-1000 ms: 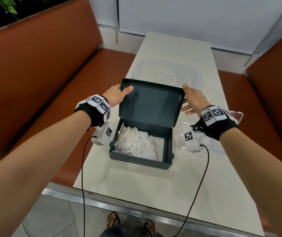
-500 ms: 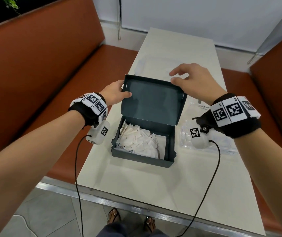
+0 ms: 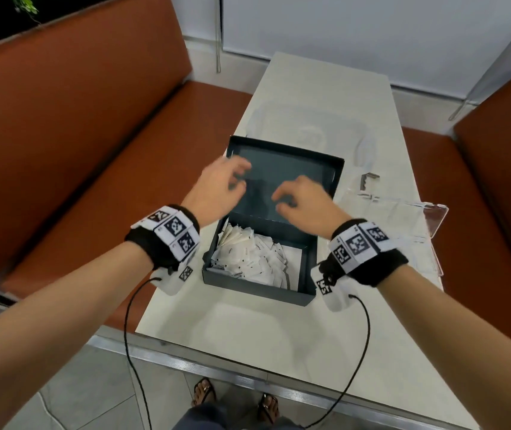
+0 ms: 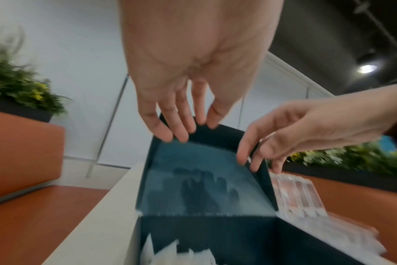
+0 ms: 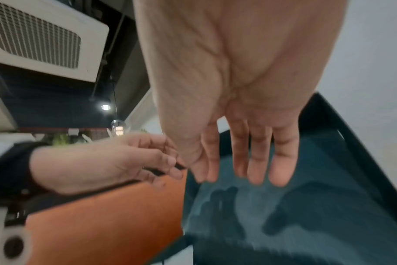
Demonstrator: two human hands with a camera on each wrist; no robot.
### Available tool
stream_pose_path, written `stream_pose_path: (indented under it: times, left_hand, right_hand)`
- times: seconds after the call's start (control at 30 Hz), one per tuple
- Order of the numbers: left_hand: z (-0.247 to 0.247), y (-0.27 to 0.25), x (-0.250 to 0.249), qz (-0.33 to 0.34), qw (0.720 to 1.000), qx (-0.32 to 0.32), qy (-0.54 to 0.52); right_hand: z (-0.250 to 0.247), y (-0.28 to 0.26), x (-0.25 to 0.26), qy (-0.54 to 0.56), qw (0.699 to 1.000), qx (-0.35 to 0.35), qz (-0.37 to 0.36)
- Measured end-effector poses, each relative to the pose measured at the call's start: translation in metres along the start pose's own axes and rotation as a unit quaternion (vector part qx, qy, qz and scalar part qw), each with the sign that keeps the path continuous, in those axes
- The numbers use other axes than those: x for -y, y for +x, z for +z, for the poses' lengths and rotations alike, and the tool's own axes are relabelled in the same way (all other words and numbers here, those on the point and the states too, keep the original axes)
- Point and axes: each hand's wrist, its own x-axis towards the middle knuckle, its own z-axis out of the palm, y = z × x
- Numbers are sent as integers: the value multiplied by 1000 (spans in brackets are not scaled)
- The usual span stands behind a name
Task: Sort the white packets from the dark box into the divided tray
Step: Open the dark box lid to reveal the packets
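The dark box (image 3: 257,287) stands open on the white table (image 3: 248,336), its lid (image 3: 297,169) tilted up at the back. Several white packets (image 3: 248,259) lie piled in its left part. The clear divided tray (image 3: 434,209) sits to the right of the box. My left hand (image 3: 235,178) hovers before the lid's left inner face, fingers loosely bent and blurred. In the left wrist view its fingertips (image 4: 165,134) reach the lid's rim. My right hand (image 3: 288,197) hangs before the lid's middle, holding nothing. The right wrist view shows its fingers (image 5: 258,170) straight.
A clear plastic cover (image 3: 310,128) lies on the far part of the table, with a small clear bracket (image 3: 370,178) beside the lid. Orange benches (image 3: 92,150) flank the narrow table. Cables (image 3: 356,352) trail from both wrists over the near edge.
Both hands left the lid's side edges and came inward in front of it. The right hand first rose over the lid's top, then dropped. The lid still stands open.
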Motion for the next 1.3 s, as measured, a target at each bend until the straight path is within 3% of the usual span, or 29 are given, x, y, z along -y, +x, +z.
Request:
stream_pose_path:
  times: [0.07, 0.17, 0.3, 0.4, 0.67, 0.93, 1.17, 1.3]
  left_hand:
    - [12, -16, 2, 27, 990, 129, 45]
    - [29, -30, 7, 4, 953, 275, 129]
    - [45, -31, 8, 16, 902, 347, 258]
    - [52, -28, 6, 17, 870, 386, 307]
    - [67, -28, -3, 41, 832, 400, 381]
    - [67, -31, -2, 86, 854, 369, 355]
    - [64, -32, 2, 125, 874, 349, 316]
    - [62, -31, 5, 101, 899, 358, 231]
  right_hand:
    - [23, -6, -1, -29, 993, 115, -3]
    - [52, -12, -6, -47, 975, 211, 57]
    - [72, -8, -14, -62, 949, 277, 138]
    - [76, -3, -13, -50, 942, 298, 149]
    - [78, 3, -8, 25, 945, 283, 162]
    - [78, -6, -9, 97, 940, 281, 168]
    - [76, -18, -6, 61, 932, 317, 163]
    - [77, -23, -5, 82, 931, 318, 158]
